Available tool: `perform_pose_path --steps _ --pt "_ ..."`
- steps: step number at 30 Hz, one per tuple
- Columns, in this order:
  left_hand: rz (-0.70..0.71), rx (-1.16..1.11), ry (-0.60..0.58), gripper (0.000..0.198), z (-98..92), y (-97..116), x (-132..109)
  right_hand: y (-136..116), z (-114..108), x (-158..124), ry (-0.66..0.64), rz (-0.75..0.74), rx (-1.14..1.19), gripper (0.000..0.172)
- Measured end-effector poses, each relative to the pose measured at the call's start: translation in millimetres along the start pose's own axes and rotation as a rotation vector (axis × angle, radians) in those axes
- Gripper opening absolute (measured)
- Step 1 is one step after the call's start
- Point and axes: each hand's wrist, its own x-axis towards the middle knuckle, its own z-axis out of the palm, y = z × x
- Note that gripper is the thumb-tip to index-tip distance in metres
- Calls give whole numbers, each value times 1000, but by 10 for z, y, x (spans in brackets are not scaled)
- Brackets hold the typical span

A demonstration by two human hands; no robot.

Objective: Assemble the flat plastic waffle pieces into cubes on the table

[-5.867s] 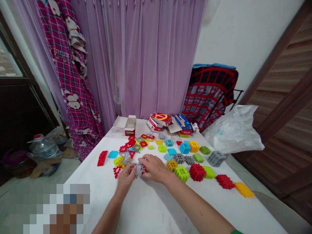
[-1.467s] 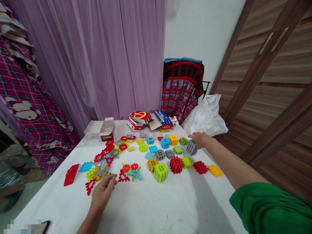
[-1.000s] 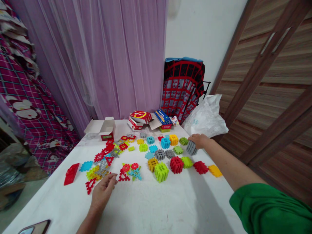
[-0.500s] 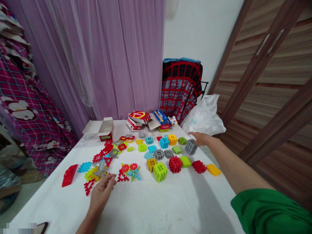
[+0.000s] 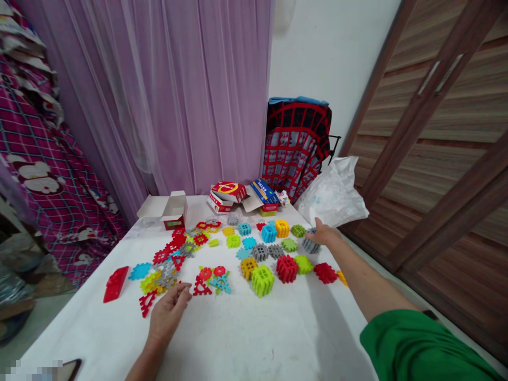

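Note:
My left hand (image 5: pixel 169 312) rests on the white table (image 5: pixel 242 338), its fingers curled together and no object visible in them. Beside it lie a red triangular piece (image 5: pixel 147 304) and, past the fingertips, another red triangle (image 5: pixel 202 286) with blue and red flower-like pieces. At the right, my right hand (image 5: pixel 325 235) reaches over a grey block (image 5: pixel 310 246), thumb raised apart from the fingers, which touch or overlap the block's upper part. A red gear-edged piece (image 5: pixel 325 272) and a partly hidden orange piece (image 5: pixel 342 277) are near my right forearm. A green cube (image 5: pixel 262 281) and red cube (image 5: pixel 287 269) stand in the middle.
An open carton (image 5: pixel 173 211), red boxes (image 5: pixel 228 191) and a blue box (image 5: pixel 264 191) are at the back. A white plastic bag (image 5: pixel 337 196) sits behind my right hand. Loose plastic pieces spread over the left side, with a red plastic part (image 5: pixel 116 284) near the left edge.
My right hand has come down onto the grey block, and its forearm now covers much of the orange piece. My left hand keeps its pose. The whole view has shifted slightly.

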Motion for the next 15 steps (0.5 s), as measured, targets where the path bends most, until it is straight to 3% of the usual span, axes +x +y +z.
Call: perform_pose_path --steps 10,15 --pt "-3 5 0 55 5 -46 6 -49 -67 -63 -40 -7 -41 70" --pt "-2 28 0 55 -14 -11 -6 -50 -64 -69 -31 -20 -35 67"
